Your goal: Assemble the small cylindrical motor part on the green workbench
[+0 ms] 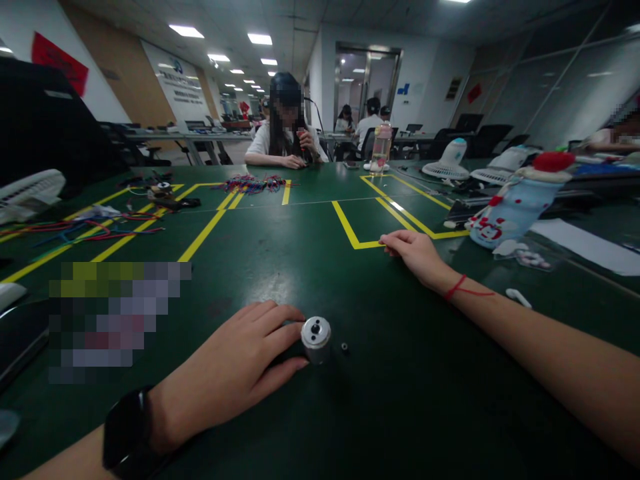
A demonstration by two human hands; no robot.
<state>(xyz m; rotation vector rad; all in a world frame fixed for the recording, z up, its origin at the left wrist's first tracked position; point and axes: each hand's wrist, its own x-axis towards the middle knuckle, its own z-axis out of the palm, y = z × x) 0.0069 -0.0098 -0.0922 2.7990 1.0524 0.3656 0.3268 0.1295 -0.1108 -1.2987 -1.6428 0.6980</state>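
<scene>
A long green table (310, 267) marked with yellow tape (203, 235) fills the office; ceiling lights (186, 31) glow, glass doors (367, 80) stand far behind.

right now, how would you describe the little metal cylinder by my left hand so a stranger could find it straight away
On the green table, find the left hand with the black wristband near its front edge. At its fingertips stands a short silver metal cylinder with a dark hole in its top. It is shiny and larger than the tiny black piece lying just to its right.
</scene>
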